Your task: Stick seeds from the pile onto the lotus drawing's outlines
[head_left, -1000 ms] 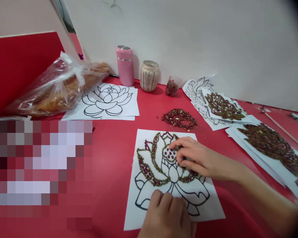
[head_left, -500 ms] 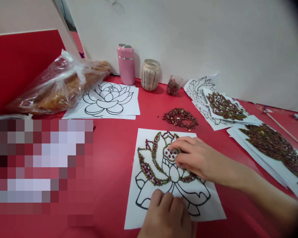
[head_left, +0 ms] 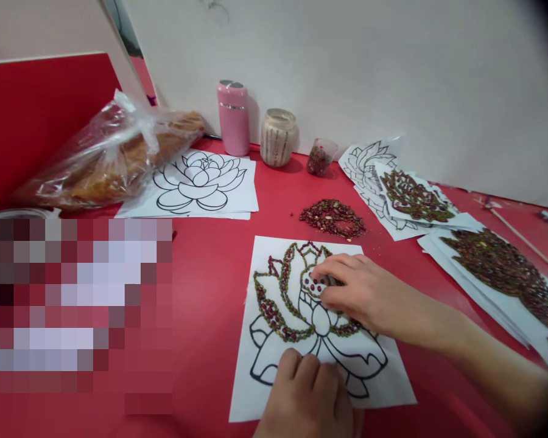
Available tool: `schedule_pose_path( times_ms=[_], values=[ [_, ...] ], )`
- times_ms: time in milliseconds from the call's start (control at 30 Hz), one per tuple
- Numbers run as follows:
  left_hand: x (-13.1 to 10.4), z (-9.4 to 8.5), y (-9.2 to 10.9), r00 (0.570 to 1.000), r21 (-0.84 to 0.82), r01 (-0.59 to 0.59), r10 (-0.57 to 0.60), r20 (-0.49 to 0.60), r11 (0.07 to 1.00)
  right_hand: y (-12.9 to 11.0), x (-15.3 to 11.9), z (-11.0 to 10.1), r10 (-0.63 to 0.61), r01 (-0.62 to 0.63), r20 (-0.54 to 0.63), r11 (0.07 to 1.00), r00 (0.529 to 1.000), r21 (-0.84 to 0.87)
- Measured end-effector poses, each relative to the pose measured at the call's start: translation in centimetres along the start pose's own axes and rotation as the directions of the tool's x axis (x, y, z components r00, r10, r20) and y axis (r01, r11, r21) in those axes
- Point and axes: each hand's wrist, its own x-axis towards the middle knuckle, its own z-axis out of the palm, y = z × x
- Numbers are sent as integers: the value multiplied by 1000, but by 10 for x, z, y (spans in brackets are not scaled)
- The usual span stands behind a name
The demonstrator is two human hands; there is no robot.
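Observation:
A white sheet with a black lotus outline lies in front of me, partly covered with rows of green and dark red beans. My right hand reaches over the sheet's upper middle from the right. Its fingers are bent and apart, and the fingertips are at the small dark red beans in the flower's centre; no held bean shows. My left hand rests on the lower edge of the sheet. Its fingers are curled under, so anything inside them is hidden.
Beyond the sheet lies a loose bean pile. A cup of beans, a jar and a pink bottle stand by the wall. Bean-covered sheets are at right; lotus drawings and a plastic bag at left.
My right hand's fingertips have shifted very slightly over the flower's centre. My left hand and the sheet stay in place.

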Motion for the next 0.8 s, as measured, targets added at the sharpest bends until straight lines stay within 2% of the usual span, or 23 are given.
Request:
schedule_pose_path(
  times_ms=[167,300,467,567,700,800],
  values=[
    [2,-1,0,1000,3,-6,6,-1,1000,0,0,2,13,-13,-26,1000,1000,20],
    [2,1,1,1000,14,-3,3,-11,1000,6,-5,1,38,-29,-67,990,997,136],
    [-1,1,-2,1000,32,-7,7,1,999,13,-16,4,201,-161,-167,961,965,225],
    [-1,2,-1,999,19,-18,18,26,1000,7,-20,9,261,-204,-172,935,950,290],
    [1,6,0,996,18,42,-41,-84,999,-4,-18,15,332,-250,-187,900,925,358],
    [1,7,-2,998,42,-10,13,-64,999,-7,-14,19,336,-252,-217,906,917,339]
  ],
)
